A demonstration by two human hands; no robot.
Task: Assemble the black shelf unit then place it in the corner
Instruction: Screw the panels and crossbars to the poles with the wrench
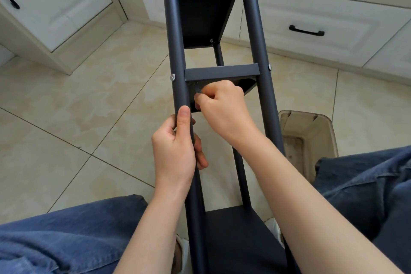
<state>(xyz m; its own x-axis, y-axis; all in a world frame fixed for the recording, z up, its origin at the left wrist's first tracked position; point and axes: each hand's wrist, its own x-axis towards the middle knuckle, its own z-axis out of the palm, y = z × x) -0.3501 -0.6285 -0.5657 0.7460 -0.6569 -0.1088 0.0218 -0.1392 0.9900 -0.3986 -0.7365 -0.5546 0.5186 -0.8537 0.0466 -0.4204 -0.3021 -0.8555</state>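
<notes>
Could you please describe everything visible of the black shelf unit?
The black shelf unit looks like matte dark metal: round posts, flat shelves, silver bolt heads. It stretches forward between the person's legs. The left hand grips its left post; the right hand pinches a small grey piece under the middle shelf.

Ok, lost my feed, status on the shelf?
Left grip holds left pole of black metal shelf unit. Right grip pinches small grey piece under middle shelf. Beige plastic bin close beside.

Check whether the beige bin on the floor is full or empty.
Empty, as far as shown: the bin's bare, stained bottom is visible with nothing on it; the leg hides its near corner.
</notes>
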